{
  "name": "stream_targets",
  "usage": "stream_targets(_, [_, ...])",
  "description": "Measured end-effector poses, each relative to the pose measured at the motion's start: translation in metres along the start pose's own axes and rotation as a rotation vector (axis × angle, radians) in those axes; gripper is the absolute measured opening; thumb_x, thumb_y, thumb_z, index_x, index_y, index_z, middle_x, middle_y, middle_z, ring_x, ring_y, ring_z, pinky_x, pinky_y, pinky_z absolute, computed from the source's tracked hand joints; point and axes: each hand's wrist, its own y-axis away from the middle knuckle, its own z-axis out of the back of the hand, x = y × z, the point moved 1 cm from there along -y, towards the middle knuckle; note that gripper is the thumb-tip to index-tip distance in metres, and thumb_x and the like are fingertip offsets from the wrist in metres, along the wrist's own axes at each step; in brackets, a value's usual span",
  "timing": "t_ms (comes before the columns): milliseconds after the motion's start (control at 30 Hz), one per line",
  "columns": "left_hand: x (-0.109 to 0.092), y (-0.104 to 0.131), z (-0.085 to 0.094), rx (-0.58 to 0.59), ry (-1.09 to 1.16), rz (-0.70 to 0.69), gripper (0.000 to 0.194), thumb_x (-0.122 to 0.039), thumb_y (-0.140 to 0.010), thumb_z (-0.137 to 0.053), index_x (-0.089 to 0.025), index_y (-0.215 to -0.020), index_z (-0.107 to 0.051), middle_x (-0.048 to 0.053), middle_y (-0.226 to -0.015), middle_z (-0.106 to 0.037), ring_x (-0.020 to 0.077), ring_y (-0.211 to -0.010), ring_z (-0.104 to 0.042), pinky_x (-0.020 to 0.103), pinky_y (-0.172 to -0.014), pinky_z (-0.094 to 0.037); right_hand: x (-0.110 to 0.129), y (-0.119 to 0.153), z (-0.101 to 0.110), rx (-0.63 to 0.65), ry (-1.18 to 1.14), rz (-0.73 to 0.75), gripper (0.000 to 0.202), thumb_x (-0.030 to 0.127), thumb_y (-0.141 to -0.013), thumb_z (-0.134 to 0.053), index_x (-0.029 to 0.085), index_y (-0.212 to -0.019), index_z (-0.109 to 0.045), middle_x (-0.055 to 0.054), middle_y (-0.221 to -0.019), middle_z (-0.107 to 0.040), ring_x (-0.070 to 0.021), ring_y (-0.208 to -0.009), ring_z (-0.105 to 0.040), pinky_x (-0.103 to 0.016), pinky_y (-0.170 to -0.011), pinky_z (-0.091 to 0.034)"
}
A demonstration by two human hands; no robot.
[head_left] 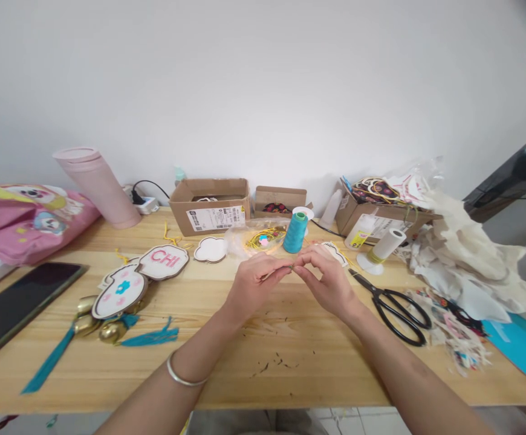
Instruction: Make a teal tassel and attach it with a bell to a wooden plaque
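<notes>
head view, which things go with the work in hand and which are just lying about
Seem to belong:
tiny piece, too small to identify, held by left hand and right hand
blue thread
scissors

Probably just lying about:
phone
pink tumbler
pink bag

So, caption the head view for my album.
Left hand and right hand, fingers meeting at something tiny before a teal thread spool.

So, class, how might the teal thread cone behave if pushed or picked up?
The teal thread cone stands upright and is taller than it is wide, so a high push would probably tip it. Its round, tapering body may then roll in a curve. It looks closely wound, so it should feel firm rather than floppy.
</notes>
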Motion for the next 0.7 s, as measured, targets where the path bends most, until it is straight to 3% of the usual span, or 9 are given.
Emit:
stream_targets(200, [-0.0027, -0.0006, 0.0027, 0.003, -0.136, -0.138, 0.018, -0.02, -0.079, -0.05, -0.022, -0.09, -0.064, 0.002, -0.075, -0.066, 0.012, -0.067, -0.055, 0.025, -0.066, -0.041, 0.0013, 0.0008, -0.0007, -0.015, -0.034, -0.046, 0.011, 0.019, -0.079, -0.05, 0.02, -0.068, -0.051, -0.001, -0.07, -0.055, -0.0139, -0.071, -0.05, -0.029, -0.067, -0.04])
stream_targets(333, [0.0001, 0.0005, 0.0022, 0.004, -0.11, -0.101, 0.016, -0.022, -0.078, -0.05, -0.022, -0.085, -0.065, 0.002, -0.072, -0.066, 0.0122, -0.066, -0.055, 0.026, -0.066, -0.041, 0.0001, 0.0019, -0.0019, -0.025, -0.022, -0.053, 0.011, 0.021, -0.079, -0.051, 0.02, -0.068, -0.051, -0.001, -0.069, -0.056, -0.0141, -0.071, -0.051, -0.029, -0.068, -0.04])
stream_targets(433, [0.0018, 0.0, 0.0008, 0.027, -0.03, 0.021, 0.015, -0.025, -0.077, -0.052, -0.02, -0.08, -0.066, 0.002, -0.07, -0.066, 0.0117, -0.064, -0.055, 0.024, -0.063, -0.042, -0.002, 0.0013, -0.0015, -0.021, 0.031, -0.005, 0.01, 0.021, -0.08, -0.05, 0.02, -0.07, -0.052, -0.002, -0.074, -0.057, -0.0145, -0.074, -0.05, -0.03, -0.072, -0.039])
stream_targets(600, [0.0008, -0.0031, -0.0017, 0.184, 0.245, 0.43, 0.019, -0.03, -0.072, -0.054, -0.015, -0.078, -0.066, 0.003, -0.072, -0.067, 0.0121, -0.063, -0.057, 0.021, -0.057, -0.042, -0.0066, -0.0003, -0.0001, -0.016, 0.123, 0.098, 0.01, 0.022, -0.08, -0.049, 0.019, -0.072, -0.055, -0.004, -0.077, -0.057, -0.0153, -0.074, -0.048, -0.031, -0.069, -0.039])
stream_targets(700, [0.0, -0.0045, -0.002, 0.216, 0.377, 0.545, 0.019, -0.03, -0.07, -0.055, -0.013, -0.073, -0.065, 0.002, -0.071, -0.066, 0.0117, -0.064, -0.056, 0.021, -0.059, -0.043, -0.0072, 0.0005, 0.0003, -0.029, 0.105, 0.08, 0.009, 0.023, -0.08, -0.05, 0.02, -0.075, -0.056, -0.004, -0.08, -0.058, -0.0162, -0.078, -0.05, -0.032, -0.071, -0.039])
